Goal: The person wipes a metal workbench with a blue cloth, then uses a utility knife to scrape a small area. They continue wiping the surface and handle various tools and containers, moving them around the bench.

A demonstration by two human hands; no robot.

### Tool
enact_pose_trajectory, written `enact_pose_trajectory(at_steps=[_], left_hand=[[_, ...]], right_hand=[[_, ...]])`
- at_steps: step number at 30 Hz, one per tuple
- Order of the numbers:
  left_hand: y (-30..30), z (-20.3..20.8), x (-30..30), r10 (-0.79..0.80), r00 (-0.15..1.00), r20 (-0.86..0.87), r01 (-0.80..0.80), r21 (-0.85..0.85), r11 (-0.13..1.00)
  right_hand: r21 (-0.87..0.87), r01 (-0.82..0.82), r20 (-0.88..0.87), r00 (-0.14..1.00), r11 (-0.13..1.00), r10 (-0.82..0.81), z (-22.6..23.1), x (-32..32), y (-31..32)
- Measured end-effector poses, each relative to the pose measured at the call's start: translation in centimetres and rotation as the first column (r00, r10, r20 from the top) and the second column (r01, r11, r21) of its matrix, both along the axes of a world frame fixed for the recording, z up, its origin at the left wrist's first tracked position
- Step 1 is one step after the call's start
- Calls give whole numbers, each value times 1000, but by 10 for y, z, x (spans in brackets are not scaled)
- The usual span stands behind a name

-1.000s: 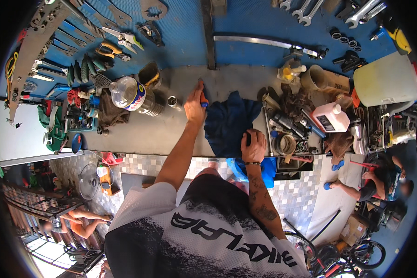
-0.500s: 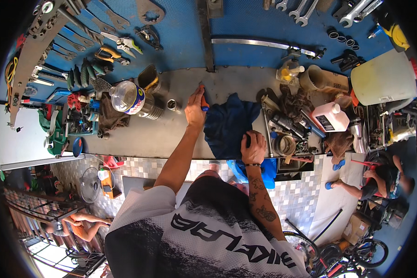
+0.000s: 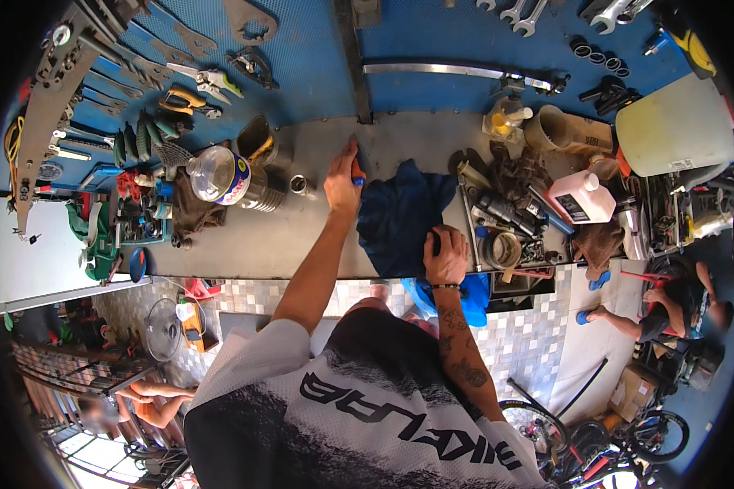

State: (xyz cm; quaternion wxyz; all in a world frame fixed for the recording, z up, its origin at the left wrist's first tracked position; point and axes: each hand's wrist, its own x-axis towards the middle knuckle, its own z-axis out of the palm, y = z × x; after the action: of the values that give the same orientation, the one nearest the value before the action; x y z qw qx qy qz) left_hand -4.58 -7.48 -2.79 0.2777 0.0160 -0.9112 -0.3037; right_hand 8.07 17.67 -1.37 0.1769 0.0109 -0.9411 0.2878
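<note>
My left hand (image 3: 343, 184) rests on the workbench, its fingers wrapped along a small orange tool with a blue end (image 3: 358, 172); its exact kind is mostly hidden by the hand. To the right lies a crumpled dark blue cloth (image 3: 404, 216). At the cloth's lower right edge sits my right hand (image 3: 446, 257), fingers curled, with a small dark patch beside them that I cannot make out. Left of my left hand stands a metal socket (image 3: 300, 186), and beyond it a large clear plastic bottle (image 3: 218, 177) with a coloured label.
The grey workbench (image 3: 253, 244) meets a blue tool wall. On the right sit a tray of tools (image 3: 497, 216), a pale pink jug (image 3: 581, 197) and a big translucent container (image 3: 673, 130). Pliers (image 3: 189, 99) and wrenches hang above. Two people sit farther off, left and right.
The view has shifted slightly. Both hands keep nearly the same places, the left still on the orange tool and the right at the cloth's edge.
</note>
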Motion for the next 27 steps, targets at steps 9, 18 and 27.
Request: enact_pose_trajectory(at_steps=[9,18,27], left_hand=[[-1,1,-6,-64,985,-161,58,-41,997],[-2,-3,-7,-80,965,-250,72,-40,997],[-10,-4,-7,-147,966,-211,155,21,988]], right_hand=[[-17,4,-34,999,1000,-4,-1,-1,0],[-3,-4,-29,1000,1000,4,1,-2,1],[5,-7,-16,1000,1000,7,-1,0,0]])
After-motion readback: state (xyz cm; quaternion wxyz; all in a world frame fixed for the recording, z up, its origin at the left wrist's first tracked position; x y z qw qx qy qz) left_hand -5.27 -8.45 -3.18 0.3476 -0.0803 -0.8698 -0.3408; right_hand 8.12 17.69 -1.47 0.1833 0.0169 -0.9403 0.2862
